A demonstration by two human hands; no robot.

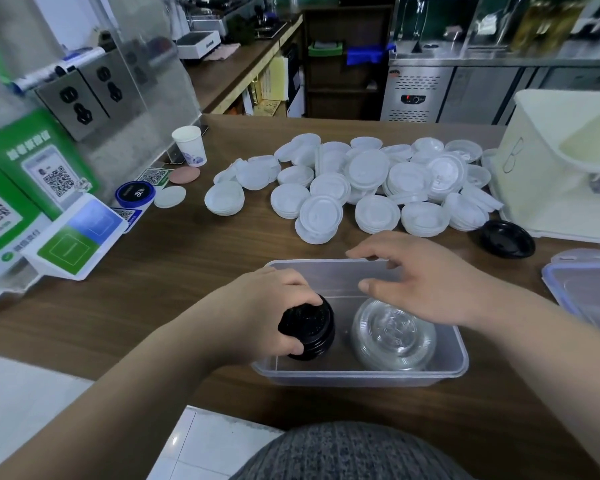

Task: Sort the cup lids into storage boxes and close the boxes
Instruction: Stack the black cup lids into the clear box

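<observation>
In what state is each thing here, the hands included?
Storage box: open, no lid on.
Black lid stack: in the box, gripped by left hand.
Clear lid stack: lying in the box.
Right hand: fingers relaxed, above the box.
White lids: loose pile on the table.
Blue-rimmed box lid: off, on the table.
Paper cup: upright.

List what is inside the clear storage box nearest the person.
The clear storage box holds a stack of black lids, gripped by the left hand, and a stack of clear lids beside it. The right hand covers the clear stack's far edge; lid counts cannot be told.
</observation>
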